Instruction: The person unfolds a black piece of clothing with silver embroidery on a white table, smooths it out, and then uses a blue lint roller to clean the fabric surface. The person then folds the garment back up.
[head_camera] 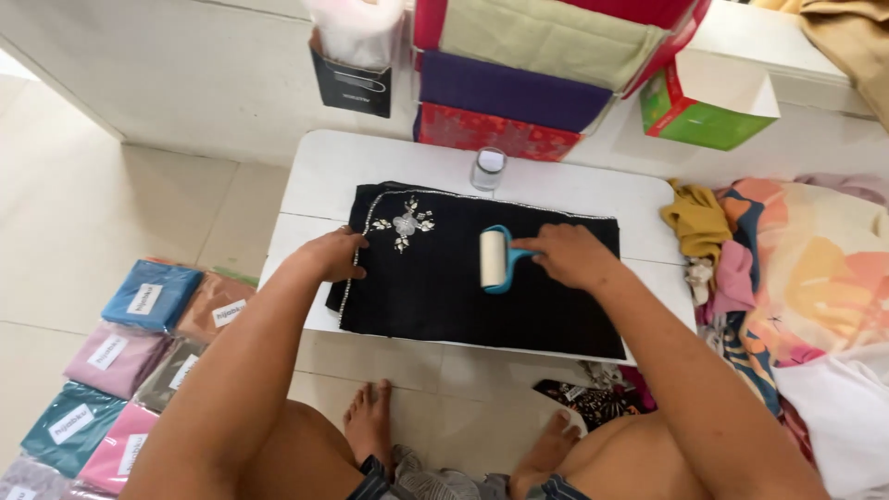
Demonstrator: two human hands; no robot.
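1. White surface (pixel 315 176) is carrying a black cloth (pixel 444 287), mid-frame; a glass jar (pixel 488 168) is standing just above.
2. Left hand (pixel 329 255) is pressing flat on the cloth's beaded edge.
3. Right hand (pixel 569 255) is gripping a teal lint roller (pixel 495 259) on the cloth.

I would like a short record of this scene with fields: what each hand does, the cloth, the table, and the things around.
left hand: presses flat on the left edge of the cloth
right hand: holds a lint roller with blue handle, its white roll on the cloth
cloth: black fabric, folded, with silver bead flower and beaded edge
table: small white table
on table: small glass jar behind the cloth
floor left: packed folded fabrics
right: heap of coloured clothes
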